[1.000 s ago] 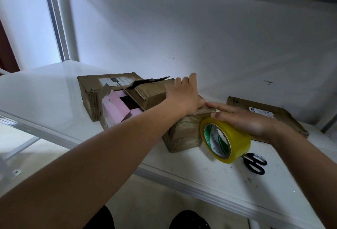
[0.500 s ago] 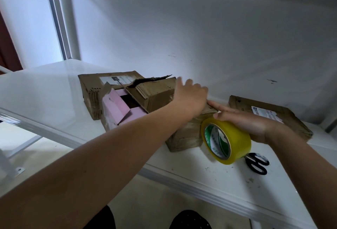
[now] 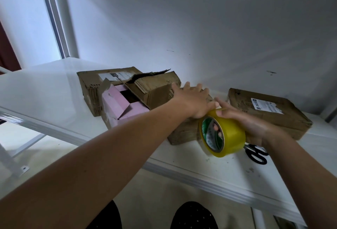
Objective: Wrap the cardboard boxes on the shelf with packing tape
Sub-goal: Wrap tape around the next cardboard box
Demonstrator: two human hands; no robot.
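Two bare arms reach up from the lower edge of the frame toward its centre. The left arm runs diagonally from lower left, its hand (image 3: 191, 101) lying palm down with fingers straight and spread, pressing flat on a box (image 3: 184, 132). The right arm enters from lower right; its hand (image 3: 249, 122) curls over a tape roll (image 3: 223, 134), index finger extended toward the left hand, nearly touching it.
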